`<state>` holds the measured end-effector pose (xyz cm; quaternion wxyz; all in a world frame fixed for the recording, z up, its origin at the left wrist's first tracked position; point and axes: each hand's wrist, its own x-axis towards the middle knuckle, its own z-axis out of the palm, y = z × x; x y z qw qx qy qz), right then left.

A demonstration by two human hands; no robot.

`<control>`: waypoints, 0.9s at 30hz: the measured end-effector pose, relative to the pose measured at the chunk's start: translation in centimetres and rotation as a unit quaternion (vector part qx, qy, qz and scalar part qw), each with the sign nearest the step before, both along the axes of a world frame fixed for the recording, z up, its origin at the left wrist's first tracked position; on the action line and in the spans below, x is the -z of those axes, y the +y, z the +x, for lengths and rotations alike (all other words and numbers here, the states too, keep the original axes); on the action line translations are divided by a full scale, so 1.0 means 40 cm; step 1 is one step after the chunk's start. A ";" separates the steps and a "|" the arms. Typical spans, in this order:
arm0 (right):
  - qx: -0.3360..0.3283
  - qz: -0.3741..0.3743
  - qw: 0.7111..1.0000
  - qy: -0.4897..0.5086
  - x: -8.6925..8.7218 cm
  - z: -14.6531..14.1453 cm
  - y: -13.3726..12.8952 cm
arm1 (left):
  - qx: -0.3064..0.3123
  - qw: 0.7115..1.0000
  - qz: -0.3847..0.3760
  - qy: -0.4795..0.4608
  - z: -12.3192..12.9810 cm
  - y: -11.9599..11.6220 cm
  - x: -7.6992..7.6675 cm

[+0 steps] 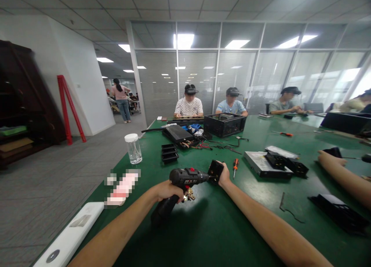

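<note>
Drill: While the left hand (171,191) was wrapped closed around its handle, the drill (188,177) pointed towards the black part.
Brass-coloured pieces (190,195): loose just beside the drill's handle, partly hidden by it; a dropped wrist could have scattered them.
Black part (215,172): at the drill's front end, lifted above the green table (203,236); whether the bit was seated could not be told.
Right hand (224,175): curled shut on the part's edge, some fingers hidden.
Risk: a tilted bit or loose grip could have let the part twist, or the tip skid into those fingers.
Orange screwdriver (235,164): right of the drill, beyond the right wrist.
Black trays (169,154): beyond the drill, slightly left.
Open chassis (224,124): farther beyond the drill, past loose cables (228,145).
</note>
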<state>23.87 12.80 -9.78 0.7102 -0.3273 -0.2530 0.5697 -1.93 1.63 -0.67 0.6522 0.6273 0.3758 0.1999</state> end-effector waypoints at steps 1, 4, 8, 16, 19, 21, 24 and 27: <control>0.001 0.000 1.000 0.000 -0.001 0.000 -0.001 | 0.001 1.000 0.001 0.002 0.000 -0.001 0.000; 0.006 -0.001 1.000 -0.001 -0.004 -0.002 -0.003 | -0.001 1.000 -0.001 0.014 0.001 -0.002 0.002; 0.010 -0.003 1.000 0.001 -0.008 -0.004 -0.006 | 0.004 1.000 0.005 0.009 0.001 -0.002 0.004; 0.008 0.018 1.000 -0.015 -0.010 -0.004 -0.009 | 0.010 1.000 -0.001 0.010 0.001 -0.001 -0.002; 0.011 0.018 1.000 -0.021 -0.010 -0.004 -0.010 | 0.005 1.000 0.002 0.010 0.001 -0.001 -0.001; 0.013 0.017 1.000 -0.023 -0.010 -0.004 -0.011 | 0.007 1.000 0.006 0.004 0.001 0.000 0.001; 0.017 0.019 0.999 -0.020 -0.009 -0.004 -0.010 | 0.007 1.000 0.010 -0.002 0.000 0.001 0.005; 0.013 0.024 0.999 -0.019 -0.005 -0.002 -0.006 | 0.005 1.000 0.011 -0.001 -0.001 0.002 0.006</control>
